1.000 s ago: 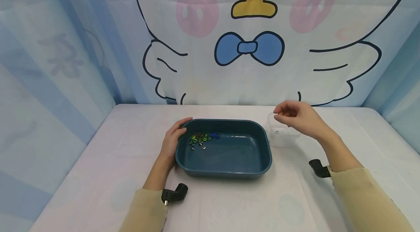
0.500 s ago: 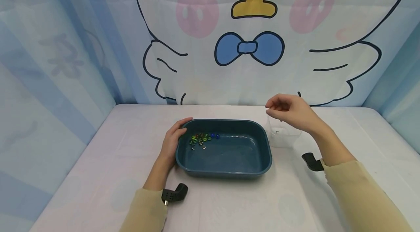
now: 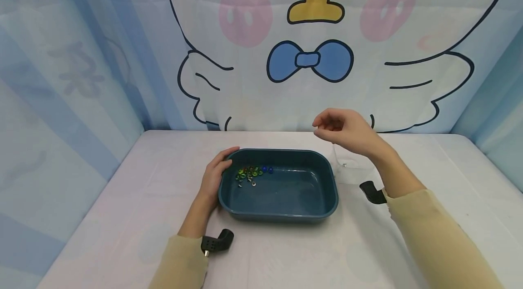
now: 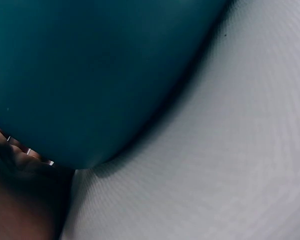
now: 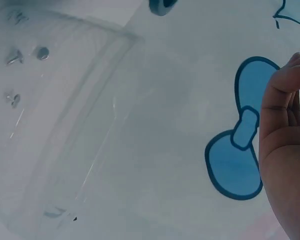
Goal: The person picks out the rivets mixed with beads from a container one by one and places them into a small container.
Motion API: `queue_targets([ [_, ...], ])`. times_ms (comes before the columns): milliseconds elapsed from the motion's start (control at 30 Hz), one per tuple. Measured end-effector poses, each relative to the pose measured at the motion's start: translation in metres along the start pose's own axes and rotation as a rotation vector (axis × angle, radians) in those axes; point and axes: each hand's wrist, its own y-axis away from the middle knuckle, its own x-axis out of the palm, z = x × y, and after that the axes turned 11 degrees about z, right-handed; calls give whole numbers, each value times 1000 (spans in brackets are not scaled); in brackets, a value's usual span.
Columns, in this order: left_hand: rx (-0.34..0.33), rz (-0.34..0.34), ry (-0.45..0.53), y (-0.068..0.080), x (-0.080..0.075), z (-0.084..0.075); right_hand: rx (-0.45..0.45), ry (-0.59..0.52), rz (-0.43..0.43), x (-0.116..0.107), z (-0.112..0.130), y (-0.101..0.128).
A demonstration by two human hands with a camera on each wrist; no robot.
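A dark teal rectangular tray (image 3: 302, 198) sits mid-table in the head view. My left hand (image 3: 214, 174) rests on its left end, thumb over the rim and fingers along the outside. Small green glass beads (image 3: 249, 173), two blue beads (image 3: 267, 169) and a few metal bits (image 3: 254, 183) lie at the tray's left side. My right hand (image 3: 347, 130) is raised beyond the tray's back right corner, fingers curled, thumb and forefinger together. A tiny pale thing seems pinched at the fingertips; its kind is hidden. Below that hand stands a transparent box (image 3: 355, 176).
Inside the transparent box are several small metal pieces (image 5: 14, 57), shown in the right wrist view. A white cloth covers the table (image 3: 286, 257). Close behind the table hangs a curtain (image 3: 253, 98) printed with a cartoon character.
My right hand has moved left and up, away from above the transparent box toward the tray, with its fingertips kept together. The left hand and the tray's contents stay put.
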Motion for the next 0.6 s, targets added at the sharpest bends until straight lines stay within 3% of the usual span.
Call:
queue_targets([
  [600, 13, 2, 7, 0, 0, 0, -155, -23, 64, 19, 25, -35],
])
